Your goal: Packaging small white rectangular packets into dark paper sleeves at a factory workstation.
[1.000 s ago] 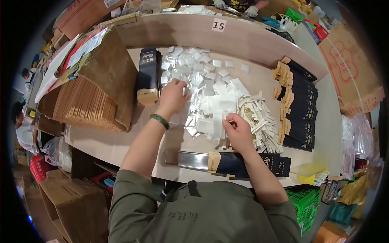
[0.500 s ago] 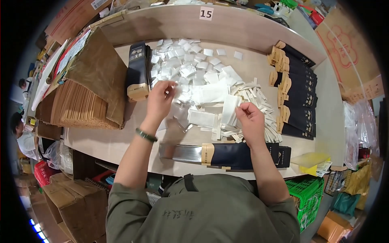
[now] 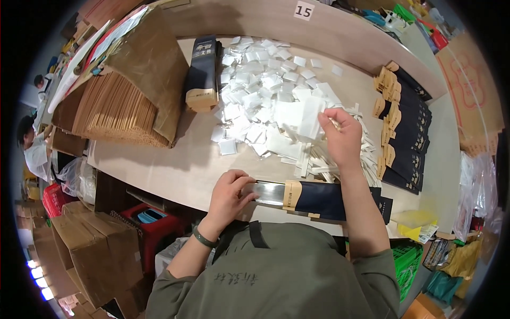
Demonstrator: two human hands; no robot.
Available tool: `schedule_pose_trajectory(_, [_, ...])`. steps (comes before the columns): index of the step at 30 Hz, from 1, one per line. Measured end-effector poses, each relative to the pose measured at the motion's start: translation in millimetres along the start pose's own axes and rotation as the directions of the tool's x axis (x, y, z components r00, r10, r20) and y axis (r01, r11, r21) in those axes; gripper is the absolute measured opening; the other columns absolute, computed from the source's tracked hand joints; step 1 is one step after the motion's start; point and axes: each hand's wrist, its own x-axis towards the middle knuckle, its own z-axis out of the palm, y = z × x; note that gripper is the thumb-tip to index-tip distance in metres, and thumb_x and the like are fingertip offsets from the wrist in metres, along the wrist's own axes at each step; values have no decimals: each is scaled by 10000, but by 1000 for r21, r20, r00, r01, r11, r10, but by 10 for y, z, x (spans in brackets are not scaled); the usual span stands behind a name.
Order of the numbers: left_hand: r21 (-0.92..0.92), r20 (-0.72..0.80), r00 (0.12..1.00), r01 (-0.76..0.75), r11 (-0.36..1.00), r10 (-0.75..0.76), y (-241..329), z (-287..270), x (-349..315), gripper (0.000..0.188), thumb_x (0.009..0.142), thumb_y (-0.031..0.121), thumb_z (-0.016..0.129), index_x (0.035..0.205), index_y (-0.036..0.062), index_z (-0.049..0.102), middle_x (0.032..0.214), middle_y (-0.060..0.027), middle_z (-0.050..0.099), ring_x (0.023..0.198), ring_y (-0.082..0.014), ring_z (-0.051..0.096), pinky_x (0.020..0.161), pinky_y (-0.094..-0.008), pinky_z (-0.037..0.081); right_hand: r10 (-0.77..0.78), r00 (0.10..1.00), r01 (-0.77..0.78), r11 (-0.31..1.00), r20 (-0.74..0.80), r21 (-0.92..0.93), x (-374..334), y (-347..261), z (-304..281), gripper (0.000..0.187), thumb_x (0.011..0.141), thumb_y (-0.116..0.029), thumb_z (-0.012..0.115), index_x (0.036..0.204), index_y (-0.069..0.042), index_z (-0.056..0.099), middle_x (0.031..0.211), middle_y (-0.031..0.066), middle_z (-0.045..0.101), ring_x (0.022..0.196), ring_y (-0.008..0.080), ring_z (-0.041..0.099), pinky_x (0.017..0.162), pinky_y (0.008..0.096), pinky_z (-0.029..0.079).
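Note:
My right hand [image 3: 342,139] pinches a flat white packet [image 3: 311,120] above a heap of similar white packets [image 3: 281,143] and thin paper-wrapped strips [image 3: 366,154]. Close to the table's front edge, my left hand [image 3: 227,198] has its fingers and thumb around the left end of a shiny metal channel [image 3: 270,193]. The channel's right part runs into a dark blue sleeve [image 3: 319,199] with a tan end, lying under my right forearm. Beyond my hands spreads a pile of small clear-wrapped white sachets [image 3: 249,87].
Dark sleeves with tan ends lie stacked at the back left [image 3: 202,74] and in a row at the right [image 3: 406,127]. A cardboard box [image 3: 154,69] full of brown pieces stands at the left. A low partition [image 3: 239,21] closes off the back.
My left hand has come down from beside the sachet pile to the metal channel's left end. My right hand has lifted the white packet off the heap. The whole view has shifted.

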Motion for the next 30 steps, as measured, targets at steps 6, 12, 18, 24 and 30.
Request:
schedule_pose_trajectory(6, [58,-38,996,-81,995,83,-49,-43,-86,491,723,129,841,1171,61,652,1016,-111,631,815,-242,614,712,-331,511,-34,998,32,998,56,51,57,-189,78,60,930,-76,644,934,-16,641,769,-40,577,735,59,500,701,216,426])
schedule_pose_trajectory(12, [168,-298,947,-68,983,117,-222,-540,-50,458,762,157,806,1183,65,653,1126,-143,673,1009,-328,636,871,-404,493,143,754,-134,989,641,-63,-545,-478,637,219,918,-100,636,1135,-71,622,831,34,655,720,112,580,684,272,478])
schedule_pose_trajectory(18, [562,-600,799,387,731,38,-573,-2204,840,249,901,170,642,1086,16,704,998,-186,710,905,-300,698,799,-370,540,-298,507,742,628,809,-234,-1034,-75,881,392,814,-161,703,1173,-36,606,1114,124,615,1098,297,563,943,430,436])
schedule_pose_trajectory(24, [378,-320,851,518,767,-416,-570,-2573,1038,243,901,147,556,1039,27,717,829,-207,691,787,-332,695,703,-412,527,-259,821,488,780,508,-391,-1096,-156,94,485,778,-154,760,1223,-50,598,1199,170,582,1115,359,550,978,465,426])
schedule_pose_trajectory(30, [684,-441,898,341,644,-7,-860,-2685,940,282,938,123,523,1165,37,668,927,-217,686,888,-258,695,738,-340,515,277,950,-38,556,142,-830,-595,175,-632,1053,749,-393,813,1560,-116,202,1553,319,186,1439,492,202,1131,548,295])
